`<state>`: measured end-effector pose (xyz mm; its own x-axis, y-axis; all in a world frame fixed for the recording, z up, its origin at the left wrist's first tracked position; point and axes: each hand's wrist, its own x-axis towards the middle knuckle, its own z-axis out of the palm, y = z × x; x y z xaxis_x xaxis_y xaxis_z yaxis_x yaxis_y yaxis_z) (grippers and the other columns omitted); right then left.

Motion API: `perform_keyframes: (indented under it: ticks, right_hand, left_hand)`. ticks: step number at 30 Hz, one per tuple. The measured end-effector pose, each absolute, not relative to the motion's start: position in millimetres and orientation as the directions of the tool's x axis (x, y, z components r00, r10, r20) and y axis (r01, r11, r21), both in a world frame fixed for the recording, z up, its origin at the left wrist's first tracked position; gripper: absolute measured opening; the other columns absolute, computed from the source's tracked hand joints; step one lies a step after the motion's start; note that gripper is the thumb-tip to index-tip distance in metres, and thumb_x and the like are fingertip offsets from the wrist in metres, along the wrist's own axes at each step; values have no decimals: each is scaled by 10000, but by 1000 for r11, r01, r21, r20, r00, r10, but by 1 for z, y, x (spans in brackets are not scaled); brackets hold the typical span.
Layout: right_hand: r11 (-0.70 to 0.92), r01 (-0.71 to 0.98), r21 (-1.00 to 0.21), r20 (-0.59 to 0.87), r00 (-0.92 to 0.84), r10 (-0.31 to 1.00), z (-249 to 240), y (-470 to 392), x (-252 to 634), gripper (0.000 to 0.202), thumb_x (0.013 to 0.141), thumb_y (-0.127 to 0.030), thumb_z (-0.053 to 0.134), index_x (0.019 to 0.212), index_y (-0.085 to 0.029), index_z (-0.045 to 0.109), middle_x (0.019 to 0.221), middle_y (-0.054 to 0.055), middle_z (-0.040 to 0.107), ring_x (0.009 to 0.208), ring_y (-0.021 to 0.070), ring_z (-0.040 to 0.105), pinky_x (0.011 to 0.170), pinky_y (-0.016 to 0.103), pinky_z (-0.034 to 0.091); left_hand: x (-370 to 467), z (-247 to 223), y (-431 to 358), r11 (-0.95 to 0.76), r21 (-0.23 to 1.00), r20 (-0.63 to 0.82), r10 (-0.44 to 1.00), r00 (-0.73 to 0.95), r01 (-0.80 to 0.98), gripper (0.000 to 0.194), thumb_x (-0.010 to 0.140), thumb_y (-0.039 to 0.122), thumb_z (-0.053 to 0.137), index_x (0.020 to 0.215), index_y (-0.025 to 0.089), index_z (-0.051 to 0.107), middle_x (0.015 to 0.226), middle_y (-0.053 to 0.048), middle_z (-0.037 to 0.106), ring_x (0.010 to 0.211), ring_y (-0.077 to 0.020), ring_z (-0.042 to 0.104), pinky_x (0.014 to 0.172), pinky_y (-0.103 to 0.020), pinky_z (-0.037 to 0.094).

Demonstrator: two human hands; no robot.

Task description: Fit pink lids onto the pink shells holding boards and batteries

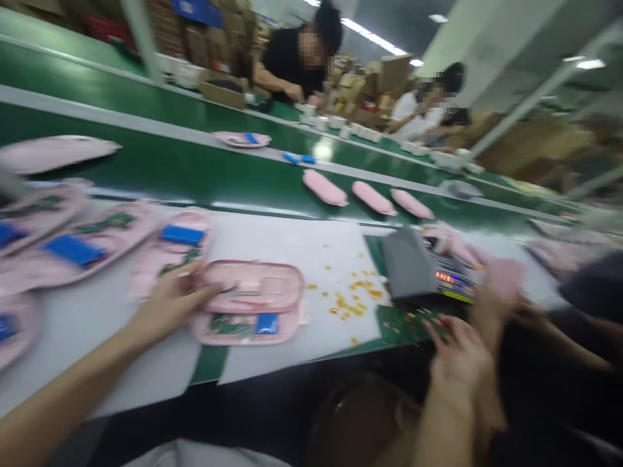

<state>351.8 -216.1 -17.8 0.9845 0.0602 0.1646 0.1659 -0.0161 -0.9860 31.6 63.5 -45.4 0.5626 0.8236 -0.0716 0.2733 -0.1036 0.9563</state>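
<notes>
My left hand [182,292] pinches the left end of a pink oval case half [285,285], which lies over a second pink half [292,327]. The lower half holds a green circuit board [228,324] and a blue block [267,323]. On the right, my right hand [455,347] is raised near the table's front edge, its fingers bent together over the green strip; whatever they hold is too blurred to make out. Small yellow pieces [348,305] lie scattered on the white sheet [311,243] between the hands.
More open pink cases [111,243] with boards and blue blocks stand at left. A grey box [409,263] and a device with a red display [446,279] are at right, beside a neighbour's arms [491,318]. Closed pink cases [325,188] lie on the green belt [195,175].
</notes>
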Motion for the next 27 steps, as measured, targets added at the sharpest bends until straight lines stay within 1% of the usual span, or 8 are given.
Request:
perform_keyframes:
  ticks: [2,3,7,10,17,21,24,27]
  right_hand:
    - [35,335,-942,336,930,147,-4,-187,312,156,730,-353,718,721,-267,589,784,47,593,768,225,621,775,487,550]
    - [51,431,-901,424,848,318,5,-166,290,97,785,-320,683,757,-259,613,868,66,619,866,243,630,835,497,536]
    - [191,782,-593,431,108,896,27,-69,214,140,933,-285,523,871,-229,636,1138,91,612,1077,258,600,924,442,505]
    - [260,877,-404,258,-164,952,20,-16,192,177,954,-238,453,894,-216,618,1214,97,580,1061,241,591,875,392,511]
    - [256,960,-112,251,-222,942,1,0,185,143,909,-203,497,818,-212,607,1115,85,625,969,234,572,752,348,479]
    - [63,988,-141,263,-24,965,8,4,186,232,795,-358,679,666,-214,550,979,63,672,873,238,596,654,328,436]
    - [-135,931,-339,126,187,974,15,11,195,285,708,-451,729,725,-221,561,816,23,684,723,204,612,643,320,441]
    - [-136,834,-534,-10,155,988,20,12,202,183,760,-400,637,811,-224,638,731,1,693,683,188,639,681,317,477]
  left_hand:
    - [36,-36,60,11,976,-138,806,575,219,312,716,425,758,730,188,555,583,28,600,500,-143,546,444,-241,420]
    - [36,-34,60,50,982,-149,792,592,180,293,709,403,754,732,177,569,624,14,618,549,-152,578,486,-248,455]
    - [32,-36,61,113,992,-120,786,607,50,227,723,324,740,774,137,622,710,-10,636,652,-151,604,583,-245,470]
    - [28,-37,59,135,990,-75,766,638,-45,227,733,317,749,744,130,621,662,13,582,611,-119,542,557,-221,413]
    - [26,-48,63,93,985,31,739,673,-148,126,777,252,653,775,126,645,698,-8,599,662,-144,566,586,-230,419]
    - [24,-54,60,31,995,36,756,654,-91,152,795,253,631,854,127,692,721,-24,635,678,-163,589,581,-236,424]
    - [23,-54,57,16,998,24,786,618,-60,140,796,236,624,880,143,686,779,-31,662,727,-178,612,610,-245,444]
    - [23,-51,56,-12,1000,20,792,610,-17,120,796,257,653,864,159,648,809,-15,653,759,-181,609,662,-260,457]
